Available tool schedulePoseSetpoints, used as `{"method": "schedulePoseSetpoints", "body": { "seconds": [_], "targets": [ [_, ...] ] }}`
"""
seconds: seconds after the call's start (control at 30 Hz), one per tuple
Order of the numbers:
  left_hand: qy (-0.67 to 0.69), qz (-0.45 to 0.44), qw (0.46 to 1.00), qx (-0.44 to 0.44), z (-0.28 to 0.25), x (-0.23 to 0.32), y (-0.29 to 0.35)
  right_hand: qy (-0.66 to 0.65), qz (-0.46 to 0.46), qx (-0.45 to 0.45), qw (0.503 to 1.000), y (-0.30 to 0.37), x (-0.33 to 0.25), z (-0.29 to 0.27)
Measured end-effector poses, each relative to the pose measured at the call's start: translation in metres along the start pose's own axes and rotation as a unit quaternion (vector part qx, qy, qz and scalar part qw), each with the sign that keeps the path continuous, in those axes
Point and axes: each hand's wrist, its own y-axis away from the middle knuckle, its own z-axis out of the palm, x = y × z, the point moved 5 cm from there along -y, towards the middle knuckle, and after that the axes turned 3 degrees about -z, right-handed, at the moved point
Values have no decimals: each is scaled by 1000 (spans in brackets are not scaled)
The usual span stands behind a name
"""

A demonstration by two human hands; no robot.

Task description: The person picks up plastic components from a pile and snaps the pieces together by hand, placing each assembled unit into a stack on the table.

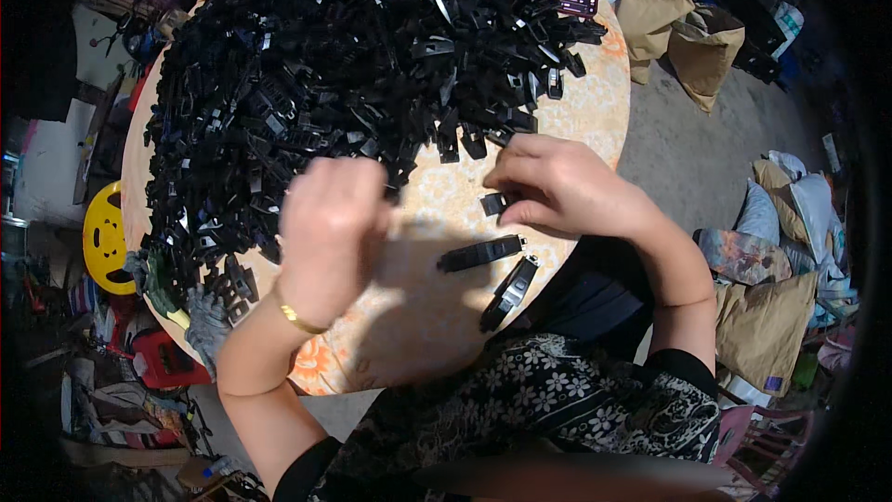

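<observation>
While your right hand (569, 188) works toward 4 o'clock on the round table (595, 121), its thumb and fingers appear closed on a small black piece (492, 205), whose end sticks out toward 9 o'clock. Your left hand (334, 232), near 7 o'clock from the table's middle, is curled and blurred; you can see that the two hands are well apart, but whether the left grips anything cannot be told. The black pile (307, 84) sweeps from 8 o'clock through 12 to about 2. Two longer black parts, an upper one (481, 254) and a lower one (510, 294), lie apart from it between 4 and 5.

To handle the piece well, pinch it lightly at the sides and leave its protruding end uncovered, so you can judge its facing. Bring the left hand in slowly from 9 o'clock, low enough to steady it without hiding it. Your shadow darkens the cloth around 5, so tilt small details toward the light. Keep your right wrist clear of the two loose parts, which would probably slide if brushed.
</observation>
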Motion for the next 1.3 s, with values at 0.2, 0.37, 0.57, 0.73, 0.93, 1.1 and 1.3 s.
{"method": "schedulePoseSetpoints", "body": {
  "seconds": [0.2, 0.37, 0.57, 0.73, 0.93, 1.1, 1.3],
  "targets": [
    [91, 175, 980, -22, 39, 29, 11, 25, -44, 17, 999, -5, -8, 5],
    [255, -75, 957, -120, 34, 6, 11, 1, -93, 83, 992, -7, -20, 3],
    [252, -41, 963, -91, 38, 0, 18, 54, -104, 42, 992, -17, -29, 8],
    [274, 24, 961, -7, 44, 8, 10, 35, -149, -19, 988, -29, -32, 20],
    [298, 33, 950, -88, 36, -1, 11, -22, -128, -47, 990, -17, -32, 19],
    [-80, -63, 995, 16, -7, -47, -14, -72, -61, -37, 995, -16, -18, 6],
    [-199, -102, 974, 17, 7, -88, -12, 216, -48, 139, 965, -38, -15, 20]
  ]
}}
